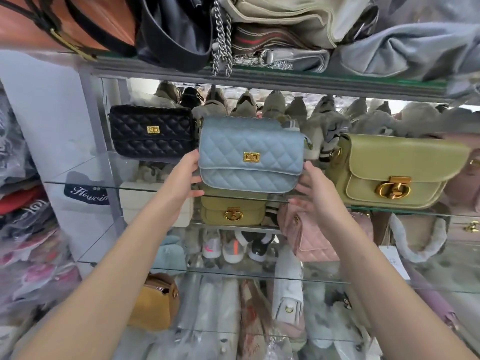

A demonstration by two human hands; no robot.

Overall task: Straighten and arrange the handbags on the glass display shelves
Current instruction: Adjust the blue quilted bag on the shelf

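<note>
A light blue quilted handbag with a gold clasp is at the front of the middle glass shelf, slightly tilted. My left hand grips its left side and my right hand holds its lower right corner. A black quilted handbag stands to its left. An olive green handbag with a round gold clasp stands to its right.
The top shelf holds a brown bag, a black bag and a grey bag. Below lie a small olive bag, a pink quilted bag, a white box and a mustard bag. Wrapped goods pile at the left.
</note>
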